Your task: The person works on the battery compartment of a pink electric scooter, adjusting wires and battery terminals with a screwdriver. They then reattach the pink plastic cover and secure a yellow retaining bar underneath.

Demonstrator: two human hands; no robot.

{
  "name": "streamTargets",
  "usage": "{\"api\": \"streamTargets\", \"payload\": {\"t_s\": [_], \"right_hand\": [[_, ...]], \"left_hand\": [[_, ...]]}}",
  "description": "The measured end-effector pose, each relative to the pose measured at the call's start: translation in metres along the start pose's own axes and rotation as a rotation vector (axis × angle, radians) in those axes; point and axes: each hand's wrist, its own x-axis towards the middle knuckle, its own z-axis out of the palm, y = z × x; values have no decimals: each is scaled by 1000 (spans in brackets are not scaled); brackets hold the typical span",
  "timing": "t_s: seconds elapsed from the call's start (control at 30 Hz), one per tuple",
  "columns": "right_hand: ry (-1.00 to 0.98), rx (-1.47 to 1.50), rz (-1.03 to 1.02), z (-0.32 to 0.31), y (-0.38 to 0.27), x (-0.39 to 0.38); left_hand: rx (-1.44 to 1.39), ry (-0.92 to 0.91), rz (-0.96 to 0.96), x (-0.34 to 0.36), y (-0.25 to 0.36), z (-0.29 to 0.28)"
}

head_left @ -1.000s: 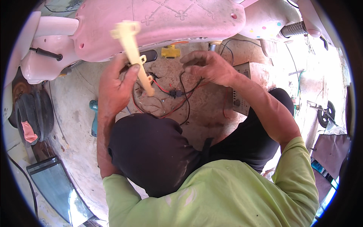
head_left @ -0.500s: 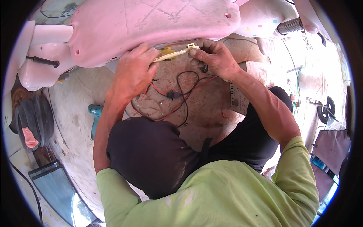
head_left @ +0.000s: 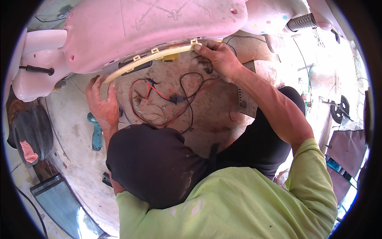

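A long, curved cream plastic strip (head_left: pixel 171 51) with small square clips on its upper edge runs along the lower side of a pink plastic body (head_left: pixel 159 24), close beside it. My left hand (head_left: pixel 104 105) holds the strip's left end between thumb and fingers. At the right end, my right hand (head_left: pixel 219 61) pinches it with the thumb in front; the other fingertips are partly hidden. Behind the strip, a dark slot and a yellow piece (head_left: pixel 170 58) show under the pink body.
Red and black wires (head_left: pixel 175 98) lie tangled on the floor below the strip. A teal power drill (head_left: pixel 96 135) lies at left, by my forearm. A pale slotted box (head_left: pixel 247 99) stands near my right knee. Dark tires (head_left: pixel 34 127) are at far left.
My left hand has moved left and down to the strip's far end, uncovering its length and clips. The right hand keeps hold of the right end. The view has shifted slightly.
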Motion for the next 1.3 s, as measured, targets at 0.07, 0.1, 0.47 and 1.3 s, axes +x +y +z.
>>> {"api": "streamTargets", "payload": {"t_s": [0.07,0.1,0.47,1.3], "right_hand": [[10,16,29,4,-1,-3],[15,25,40,6,-3,-4],[69,93,22,-1,4,7],[114,-52,-2,6,-2,-27]], "left_hand": [[-212,-37,-201,-9,-5,8],[-319,-53,-298,-8,-5,11],[-644,90,-657,2,-4,27],[-574,-45,-735,32,-10,24]]}}
